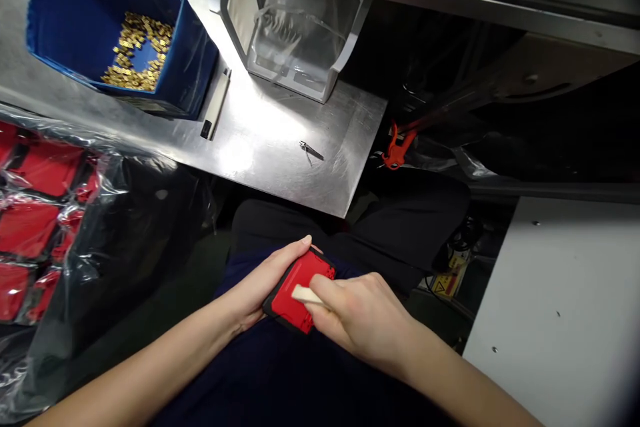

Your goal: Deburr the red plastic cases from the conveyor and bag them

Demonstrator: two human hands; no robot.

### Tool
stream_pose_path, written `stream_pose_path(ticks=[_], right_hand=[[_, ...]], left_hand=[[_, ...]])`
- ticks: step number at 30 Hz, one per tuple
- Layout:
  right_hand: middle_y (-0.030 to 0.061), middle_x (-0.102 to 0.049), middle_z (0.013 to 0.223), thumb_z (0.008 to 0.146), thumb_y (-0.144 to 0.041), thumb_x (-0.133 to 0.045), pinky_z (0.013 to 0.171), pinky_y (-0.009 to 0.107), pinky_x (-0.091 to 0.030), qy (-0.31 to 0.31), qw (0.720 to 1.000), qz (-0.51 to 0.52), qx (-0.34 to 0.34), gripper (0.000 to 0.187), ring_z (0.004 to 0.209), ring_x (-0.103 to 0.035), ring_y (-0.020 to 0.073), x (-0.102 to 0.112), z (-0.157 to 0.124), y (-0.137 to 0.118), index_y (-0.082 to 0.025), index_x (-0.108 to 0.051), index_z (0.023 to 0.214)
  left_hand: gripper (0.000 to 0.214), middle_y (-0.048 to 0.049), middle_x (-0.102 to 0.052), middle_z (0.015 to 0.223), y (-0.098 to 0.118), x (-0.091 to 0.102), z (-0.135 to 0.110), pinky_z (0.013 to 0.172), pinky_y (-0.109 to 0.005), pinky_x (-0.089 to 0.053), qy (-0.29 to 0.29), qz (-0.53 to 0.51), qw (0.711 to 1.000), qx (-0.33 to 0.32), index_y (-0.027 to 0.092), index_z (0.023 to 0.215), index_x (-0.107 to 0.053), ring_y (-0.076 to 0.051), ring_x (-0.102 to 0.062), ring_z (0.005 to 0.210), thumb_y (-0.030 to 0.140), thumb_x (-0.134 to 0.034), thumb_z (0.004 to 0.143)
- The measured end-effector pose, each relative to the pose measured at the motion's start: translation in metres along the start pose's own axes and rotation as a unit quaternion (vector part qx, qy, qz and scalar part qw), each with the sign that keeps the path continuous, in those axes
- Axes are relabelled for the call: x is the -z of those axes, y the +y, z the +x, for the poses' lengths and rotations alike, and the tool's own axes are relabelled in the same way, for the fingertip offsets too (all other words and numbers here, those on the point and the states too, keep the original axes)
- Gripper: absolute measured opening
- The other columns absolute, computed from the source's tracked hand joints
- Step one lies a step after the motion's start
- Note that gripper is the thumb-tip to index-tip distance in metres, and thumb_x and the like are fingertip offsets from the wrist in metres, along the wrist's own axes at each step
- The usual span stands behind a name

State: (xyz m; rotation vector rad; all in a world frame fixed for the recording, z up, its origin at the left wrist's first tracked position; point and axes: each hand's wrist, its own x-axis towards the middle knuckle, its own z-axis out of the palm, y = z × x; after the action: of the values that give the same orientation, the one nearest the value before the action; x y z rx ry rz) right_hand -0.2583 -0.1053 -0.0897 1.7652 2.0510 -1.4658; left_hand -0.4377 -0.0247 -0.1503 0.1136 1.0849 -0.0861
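Over my lap, my left hand [273, 280] is closed around the far edge of a flat red plastic part with a black border [295, 280]. My right hand [353, 310] grips a short cream-coloured stick or strip [306, 294], whose blunt end lies over the red face. Whether that end presses on the surface or hovers just above it, I cannot tell. The fingers of my right hand hide the rest of the strip and cover the lower right side of the red part.
On the metal bench [260, 167] stand a blue bin [195, 60] of small brass pieces [150, 47] and a clear tray [300, 83]. A white pen-like tool [217, 107] and nail clippers [313, 150] lie there. Red parts in plastic [30, 227] sit left; orange-handled tool [399, 148] right.
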Motion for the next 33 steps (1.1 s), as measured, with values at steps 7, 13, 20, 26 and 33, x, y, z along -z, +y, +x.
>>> stream_pose_path(ticks=[7,13,20,26,33], right_hand=[[-0.0085,-0.067,0.074,0.103,-0.034,-0.052,0.053,0.028,-0.017,-0.003,0.996,-0.008,0.086,0.014,0.058,-0.055,0.0090,0.008,0.006,0.008,-0.027,-0.057,0.092],[-0.0068,-0.067,0.076,0.106,-0.034,-0.047,0.055,0.028,-0.021,-0.036,0.987,-0.038,0.152,0.017,0.062,-0.057,0.0091,0.026,0.014,0.011,-0.028,-0.061,0.098],[-0.0064,-0.069,0.077,0.108,-0.036,-0.045,0.054,0.029,-0.019,-0.054,0.987,-0.059,0.139,0.020,0.063,-0.060,0.0096,0.025,0.018,0.004,-0.027,-0.058,0.097],[-0.0070,-0.072,0.076,0.107,-0.040,-0.043,0.052,0.031,-0.014,0.000,0.997,-0.063,0.051,0.022,0.061,-0.063,0.0119,0.006,0.014,-0.012,-0.027,-0.054,0.092],[-0.0049,-0.074,0.078,0.106,-0.034,-0.043,0.053,0.032,-0.013,0.073,0.995,-0.054,-0.051,0.017,0.059,-0.065,0.0144,-0.003,0.021,-0.020,-0.026,-0.054,0.096]], left_hand=[[0.045,-0.0077,-0.075,0.087,0.008,-0.004,0.000,0.068,-0.027,-0.053,-0.015,0.047,0.999,-0.019,0.018,0.102,-0.073,-0.020,-0.067,0.075,0.061,-0.065,0.090],[0.045,-0.0064,-0.076,0.086,0.009,-0.004,0.001,0.067,-0.028,-0.052,-0.036,0.050,0.998,-0.010,0.020,0.103,-0.074,-0.020,-0.068,0.075,0.062,-0.065,0.090],[0.044,-0.0068,-0.077,0.089,0.007,-0.001,0.000,0.071,-0.028,-0.053,-0.034,0.032,0.999,-0.024,0.020,0.102,-0.074,-0.020,-0.069,0.078,0.062,-0.064,0.090],[0.046,-0.0081,-0.077,0.092,0.004,0.004,-0.002,0.076,-0.032,-0.055,-0.020,0.001,0.999,-0.044,0.020,0.107,-0.071,-0.023,-0.071,0.083,0.062,-0.061,0.092],[0.042,-0.0083,-0.076,0.094,0.000,0.007,-0.006,0.069,-0.032,-0.057,0.005,-0.033,0.998,-0.060,0.022,0.110,-0.066,-0.023,-0.072,0.079,0.059,-0.062,0.093]])
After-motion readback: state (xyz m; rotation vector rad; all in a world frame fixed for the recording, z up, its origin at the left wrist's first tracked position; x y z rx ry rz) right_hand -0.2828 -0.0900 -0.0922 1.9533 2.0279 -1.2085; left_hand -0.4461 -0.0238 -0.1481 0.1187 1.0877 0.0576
